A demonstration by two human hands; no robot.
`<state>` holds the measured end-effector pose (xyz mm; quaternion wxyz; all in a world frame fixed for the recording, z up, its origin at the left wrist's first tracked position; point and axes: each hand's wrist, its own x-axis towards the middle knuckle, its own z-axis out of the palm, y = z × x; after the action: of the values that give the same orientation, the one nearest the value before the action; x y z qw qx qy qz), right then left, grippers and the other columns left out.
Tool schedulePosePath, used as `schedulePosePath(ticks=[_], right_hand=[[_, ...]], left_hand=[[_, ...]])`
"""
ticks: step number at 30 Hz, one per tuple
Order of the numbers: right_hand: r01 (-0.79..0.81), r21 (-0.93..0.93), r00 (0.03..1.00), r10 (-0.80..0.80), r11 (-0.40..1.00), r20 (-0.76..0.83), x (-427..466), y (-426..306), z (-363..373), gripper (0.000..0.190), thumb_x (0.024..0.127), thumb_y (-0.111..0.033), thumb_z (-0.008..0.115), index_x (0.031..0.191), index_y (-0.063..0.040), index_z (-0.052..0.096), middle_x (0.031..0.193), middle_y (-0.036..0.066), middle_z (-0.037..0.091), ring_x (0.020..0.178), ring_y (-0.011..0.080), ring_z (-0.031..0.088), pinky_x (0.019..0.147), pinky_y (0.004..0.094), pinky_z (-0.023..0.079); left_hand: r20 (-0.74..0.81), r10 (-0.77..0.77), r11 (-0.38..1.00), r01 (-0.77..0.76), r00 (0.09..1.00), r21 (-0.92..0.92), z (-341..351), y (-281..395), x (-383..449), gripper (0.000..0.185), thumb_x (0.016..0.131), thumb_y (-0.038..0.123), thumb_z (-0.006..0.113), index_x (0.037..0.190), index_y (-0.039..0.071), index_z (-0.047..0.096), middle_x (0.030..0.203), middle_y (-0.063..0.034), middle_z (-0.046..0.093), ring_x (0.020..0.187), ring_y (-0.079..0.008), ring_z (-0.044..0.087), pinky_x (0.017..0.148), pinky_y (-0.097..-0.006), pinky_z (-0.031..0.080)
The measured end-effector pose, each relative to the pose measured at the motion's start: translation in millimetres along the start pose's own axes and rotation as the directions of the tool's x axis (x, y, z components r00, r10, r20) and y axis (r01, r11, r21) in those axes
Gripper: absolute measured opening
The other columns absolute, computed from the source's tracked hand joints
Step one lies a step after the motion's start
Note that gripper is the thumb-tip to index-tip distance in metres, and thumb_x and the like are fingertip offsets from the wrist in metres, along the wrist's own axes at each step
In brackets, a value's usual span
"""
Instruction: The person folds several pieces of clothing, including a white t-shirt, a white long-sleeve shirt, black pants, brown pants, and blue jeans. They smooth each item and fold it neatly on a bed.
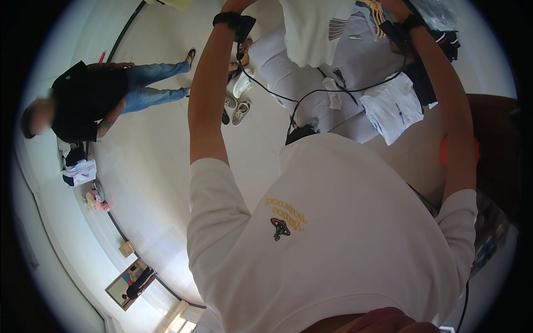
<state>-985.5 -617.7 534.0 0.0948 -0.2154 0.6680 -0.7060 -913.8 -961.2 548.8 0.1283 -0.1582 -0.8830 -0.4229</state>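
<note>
A cream-white garment [310, 33] with a striped patch hangs at the top edge, over a grey sofa [268, 54]. To its left, my left hand [239, 5] is cut off by the frame edge, so its fingers and any grip are hidden. On the other side my right hand [393, 7] is also cut off, close beside several wooden hangers [377, 18]; whether it touches them cannot be told. Both wrists wear black bands with devices, joined by a black cable [329, 90]. A folded white T-shirt [393, 108] lies at the sofa's right part.
Left stands another person [91, 100] in a black top and jeans. Several shoes [241, 112] lie on the floor left of the sofa. A white sock-like cloth [332, 93] rests on the sofa. An orange round object [447, 150] is partly behind my right arm, near dark furniture [495, 137].
</note>
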Motion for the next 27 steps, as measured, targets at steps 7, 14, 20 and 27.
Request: schedulePosePath(ticks=[7, 14, 20, 27], right_hand=[[-0.026, -0.541, 0.997, 0.058, 0.840, 0.043, -95.0, 63.3, -18.6, 0.026, 0.103, -0.027, 0.067, 0.120, -0.010, 0.074, 0.087, 0.002, 0.065, 0.079, 0.0138, 0.060, 0.071, 0.0325, 0.048], [-0.331, -0.579, 0.837, 0.515, 0.746, 0.186, -337.5, 198.7, 28.1, 0.039, 0.082, 0.000, 0.071, 0.116, -0.009, 0.054, 0.099, 0.007, 0.060, 0.089, 0.0222, 0.062, 0.080, 0.0357, 0.050], [-0.457, -0.566, 0.719, 0.660, 0.686, 0.219, -454.5, 279.6, 67.1, 0.043, 0.085, 0.000, 0.060, 0.127, -0.009, 0.059, 0.112, 0.020, 0.075, 0.104, 0.0444, 0.070, 0.092, 0.0487, 0.054], [-0.497, -0.547, 0.604, 0.722, 0.673, 0.339, -483.8, 301.5, 80.3, 0.039, 0.083, -0.002, 0.060, 0.115, -0.016, 0.076, 0.095, 0.021, 0.076, 0.093, 0.0396, 0.073, 0.087, 0.0469, 0.056]], left_hand=[[0.192, 0.184, 0.978, -0.161, 0.964, -0.130, 71.3, 2.9, -103.1, 0.051, 0.080, 0.006, 0.076, 0.130, 0.012, 0.066, 0.132, -0.0058, 0.068, 0.101, -0.0213, 0.068, 0.081, -0.0328, 0.056], [0.592, -0.246, 0.794, 0.510, 0.768, -0.332, 235.3, -35.7, -298.7, 0.063, 0.081, 0.005, 0.084, 0.137, 0.013, 0.057, 0.117, -0.0060, 0.074, 0.109, -0.0191, 0.069, 0.094, -0.0319, 0.053], [0.784, -0.188, 0.861, 0.483, 0.591, -0.158, 326.0, -75.2, -431.5, 0.045, 0.082, -0.005, 0.065, 0.124, 0.010, 0.071, 0.106, -0.0197, 0.077, 0.101, -0.0369, 0.074, 0.091, -0.0428, 0.057], [0.908, -0.104, 0.778, 0.602, 0.405, -0.179, 335.9, -83.5, -479.7, 0.041, 0.080, -0.002, 0.058, 0.113, 0.010, 0.078, 0.107, -0.0183, 0.077, 0.103, -0.0374, 0.072, 0.094, -0.0430, 0.056]])
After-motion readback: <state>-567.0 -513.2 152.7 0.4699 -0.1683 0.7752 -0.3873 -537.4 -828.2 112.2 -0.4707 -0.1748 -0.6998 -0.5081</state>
